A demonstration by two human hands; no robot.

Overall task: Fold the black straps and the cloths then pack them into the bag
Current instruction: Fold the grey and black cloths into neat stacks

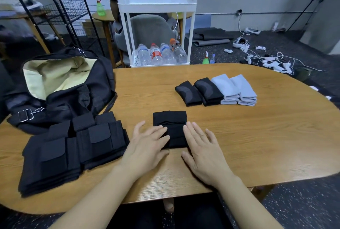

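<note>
Black folded cloth (170,127), long axis pointing away, both hands' fingers (158,133) spread flat

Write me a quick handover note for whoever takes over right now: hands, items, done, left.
Left hand and right hand: both open, flat on the folded black cloth at the table's near edge.
Folded black straps are piled at left, in front of the open black bag.
Two black cloths and two grey cloths lie folded at the far right.
Done: folding looks nearly finished.
Left: pack everything; the bag looks empty.
</note>
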